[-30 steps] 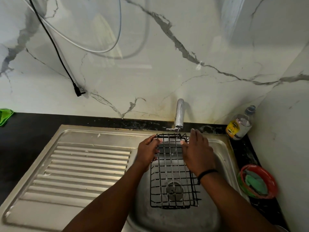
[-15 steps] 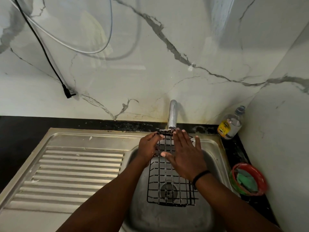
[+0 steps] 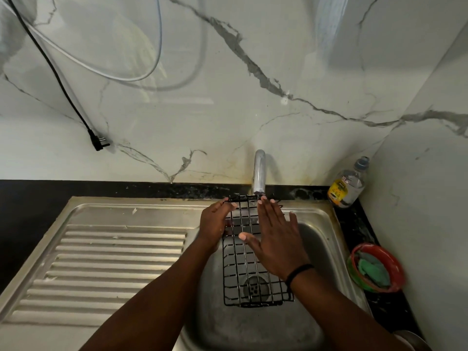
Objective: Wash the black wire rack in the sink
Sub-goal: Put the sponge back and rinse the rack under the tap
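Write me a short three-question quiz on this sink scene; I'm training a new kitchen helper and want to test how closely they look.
1. True or false: the right hand lies flat with straight fingers on the black wire rack.
2. Which hand grips the rack's side? A) left hand B) right hand C) neither
3. Fill in: the green scrub pad lies in a red round ______ on the black counter, right of the steel sink basin.

Key: 1 true. 2 A. 3 bowl.
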